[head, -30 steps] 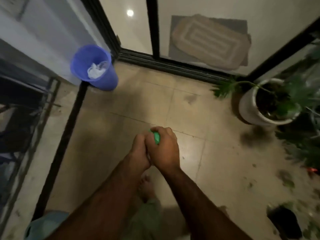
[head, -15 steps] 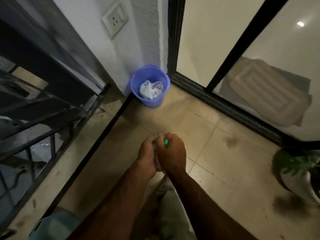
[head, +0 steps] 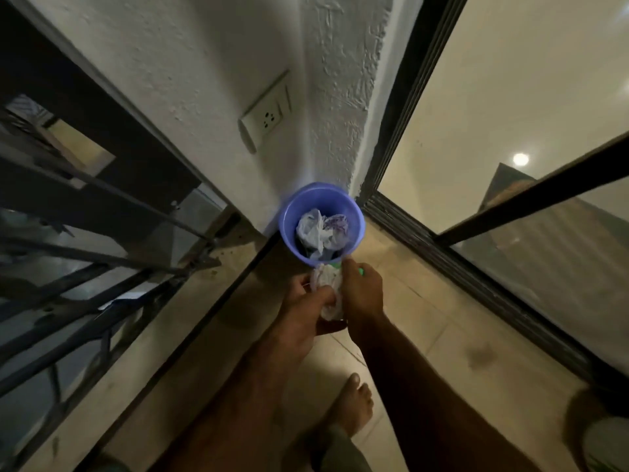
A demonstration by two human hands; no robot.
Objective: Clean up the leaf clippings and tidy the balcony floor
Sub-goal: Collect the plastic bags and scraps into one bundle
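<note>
hands (head: 303,310) (head: 362,294) gripping wad (head: 326,280), apparently lengthwise toward bin (head: 288,233)

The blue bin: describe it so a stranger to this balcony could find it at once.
Find the white textured wall with the socket, where it meets the black door track. On the floor in that corner stands the blue bin, the only round blue thing, crumpled white bags inside.

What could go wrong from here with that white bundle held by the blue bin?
Both the left hand and right hand hold the white bundle at the near rim of the blue bin, not over its opening; let go now, it may spill on the floor. Crumpled bags already sit in the bin, so loose bits might slide off them.
</note>
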